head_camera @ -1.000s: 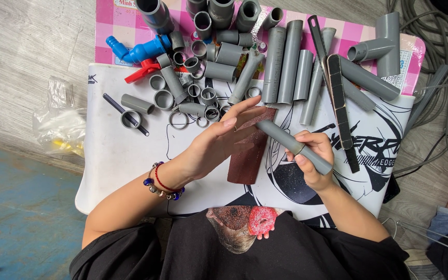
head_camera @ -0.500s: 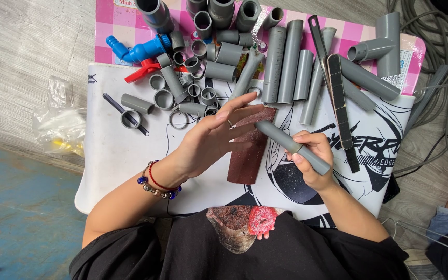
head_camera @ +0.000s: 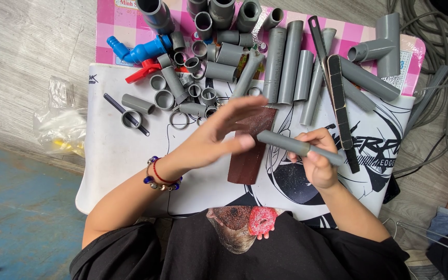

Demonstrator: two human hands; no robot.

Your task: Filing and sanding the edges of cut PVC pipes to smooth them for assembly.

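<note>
loose pipes (head_camera: 286,62) lay beyond both hands; the right hand (head_camera: 315,161) gripped a pipe (head_camera: 296,147) pointing left at the sandpaper (head_camera: 250,148) under the flat, open left hand (head_camera: 219,132).

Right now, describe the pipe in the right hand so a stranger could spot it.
Start at the white mat covered with grey pipe offcuts. Near its middle lies a dark red sandpaper sheet; the pipe is the slim grey one whose end meets that sheet. Unlike the others, it is gripped in the right hand, off the pile.

A blue valve (head_camera: 140,50) lies beside grey pipe offcuts (head_camera: 288,59) near coiled cables (head_camera: 441,46).
</note>
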